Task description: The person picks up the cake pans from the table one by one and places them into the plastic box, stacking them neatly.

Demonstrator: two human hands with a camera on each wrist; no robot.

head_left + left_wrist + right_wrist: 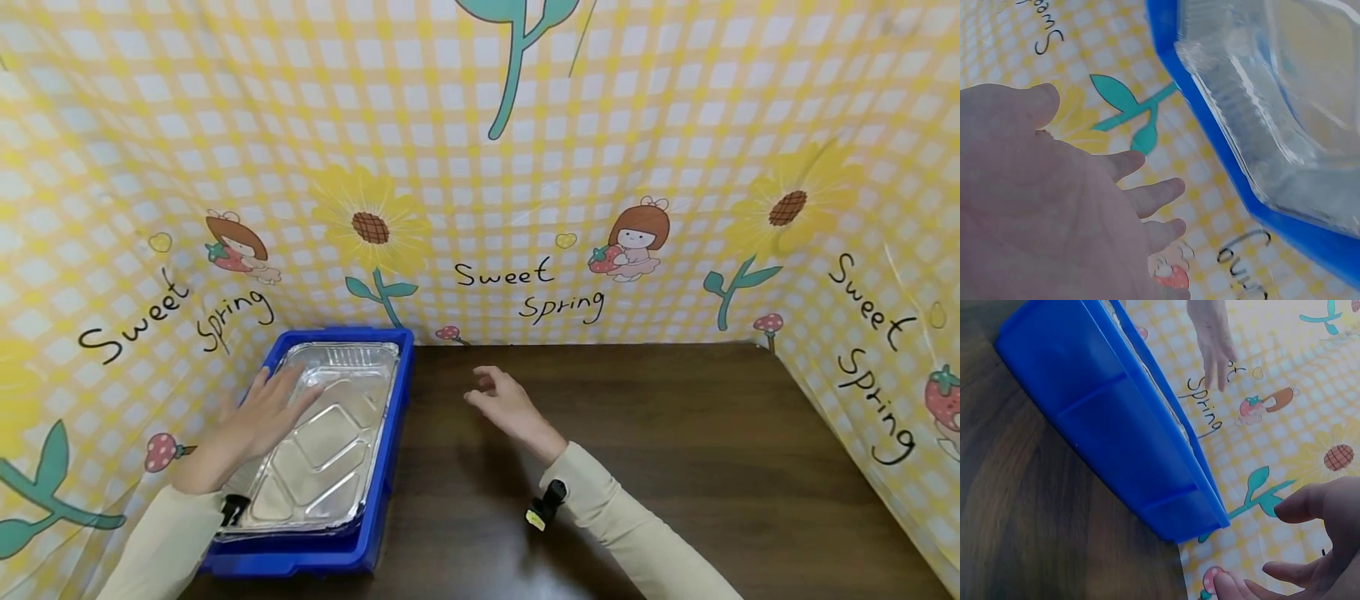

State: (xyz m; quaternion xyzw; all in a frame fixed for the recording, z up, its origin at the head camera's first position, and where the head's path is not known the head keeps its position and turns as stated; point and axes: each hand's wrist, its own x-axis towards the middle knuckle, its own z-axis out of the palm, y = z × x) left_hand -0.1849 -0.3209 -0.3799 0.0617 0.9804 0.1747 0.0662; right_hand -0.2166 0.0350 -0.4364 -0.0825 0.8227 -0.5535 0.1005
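A shallow foil tray (pixel 330 442) with a ridged bottom sits inside a blue plastic bin (pixel 382 467) at the left of the table. Over the bin's left side hangs my left hand (pixel 258 421), its fingers spread and holding nothing. In the left wrist view the palm (pixel 1054 206) is apart from the bin's blue rim (pixel 1210 125). My right hand (pixel 510 408) is above the table, right of the bin, with loosely bent fingers and nothing in them. The right wrist view shows the bin's outer side (pixel 1104 412), with the right hand (pixel 1329 544) clear of it.
A dark wooden table (pixel 637 450) stretches to the right of the bin. Yellow checked cloth (pixel 510 192) printed with flowers and lettering forms walls behind and on both sides. The bin's far end is close to the back cloth.
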